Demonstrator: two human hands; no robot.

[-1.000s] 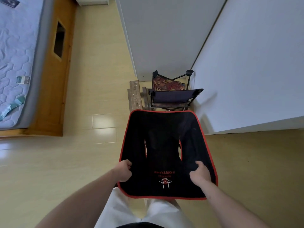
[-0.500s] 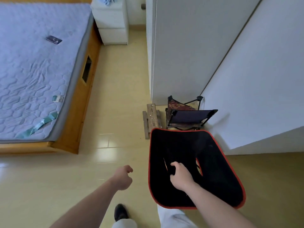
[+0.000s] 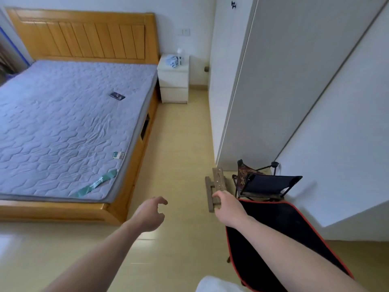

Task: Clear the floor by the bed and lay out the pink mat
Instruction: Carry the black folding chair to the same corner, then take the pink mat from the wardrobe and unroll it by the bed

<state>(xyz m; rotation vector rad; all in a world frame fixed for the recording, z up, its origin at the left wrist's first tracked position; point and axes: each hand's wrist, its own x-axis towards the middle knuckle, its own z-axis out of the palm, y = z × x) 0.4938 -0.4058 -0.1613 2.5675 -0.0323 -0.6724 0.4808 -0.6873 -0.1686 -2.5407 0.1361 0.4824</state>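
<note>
Reaching forward now: right hand (image 3: 228, 205), half second ago gripping centre of black red-edged seat (image 3: 294, 234), has left it; seat sits on floor at 4 o'clock. Right fingers hidden behind hand, at wooden stool (image 3: 216, 186); grip cannot tell. Left hand (image 3: 150, 214) extended at 6 o'clock, fingers loosely curled, empty. Bed (image 3: 69, 123) at 10 o'clock; pink mat unseen

open floor (image 3: 181, 144) between bed (image 3: 134, 157) and wardrobe (image 3: 263, 91); wooden stool (image 3: 216, 186), folding chairs (image 3: 265, 184) crowd wardrobe foot.
</note>
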